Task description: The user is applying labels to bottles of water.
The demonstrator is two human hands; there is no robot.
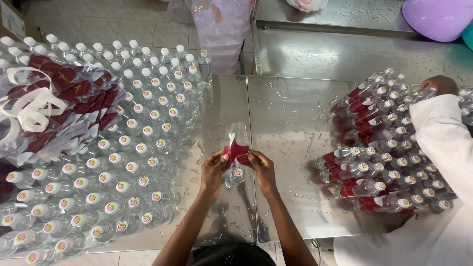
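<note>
Wet steel table (290, 113) underfoot of everything, beaded with droplets. Left hand (213, 172) and right hand (262, 170) both pinched on a dark red label (237, 150), wrapping it round one clear bottle (236, 152) at centre, cap toward the body. Unlabelled bottles (138, 148) massed left; labelled bottles (384, 148) stacked right, sorted by a co-worker's white sleeve (441, 138).

Small bottling or packing workroom, wet stainless-steel tables (295, 123), massed unlabelled clear bottles (123, 148) with white caps, stacked red-labelled bottles (379, 148), loose red labels (64, 98) in plastic, tiled floor (123, 24), white-coated co-worker (443, 143) alongside.
</note>
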